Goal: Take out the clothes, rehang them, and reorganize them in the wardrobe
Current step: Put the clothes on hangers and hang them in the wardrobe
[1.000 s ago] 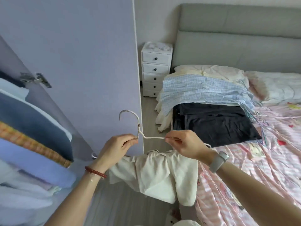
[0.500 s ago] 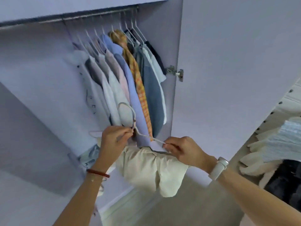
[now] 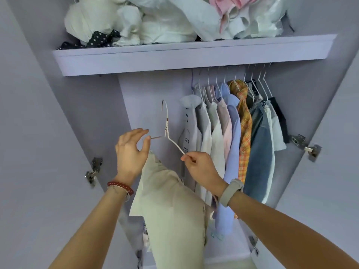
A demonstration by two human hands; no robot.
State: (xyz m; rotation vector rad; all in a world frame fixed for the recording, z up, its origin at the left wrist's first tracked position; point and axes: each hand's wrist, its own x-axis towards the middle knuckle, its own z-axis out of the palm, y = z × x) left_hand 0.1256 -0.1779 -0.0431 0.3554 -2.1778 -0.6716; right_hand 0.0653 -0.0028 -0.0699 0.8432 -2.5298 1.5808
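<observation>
R hand: your right hand (image 3: 202, 169) pinches the hanger (image 3: 171, 140) on its right arm, thumb + forefinger closed on the wire.
L hand: your left hand (image 3: 132, 152) is mostly spread; thumb and forefinger tips sit at the hanger's left arm end, can't tell if they clamp it.
Hanger: hook up, above + between both grips.
Garment: cream garment (image 3: 172, 210) hangs below both hands, btwn your wrists.
Hung clothes: hung clothes (image 3: 242, 133) just right of your R grip, on the rail.
Shelf: shelf (image 3: 174, 55) well above, w/ bundled fabric (image 3: 155, 20) on it.
</observation>
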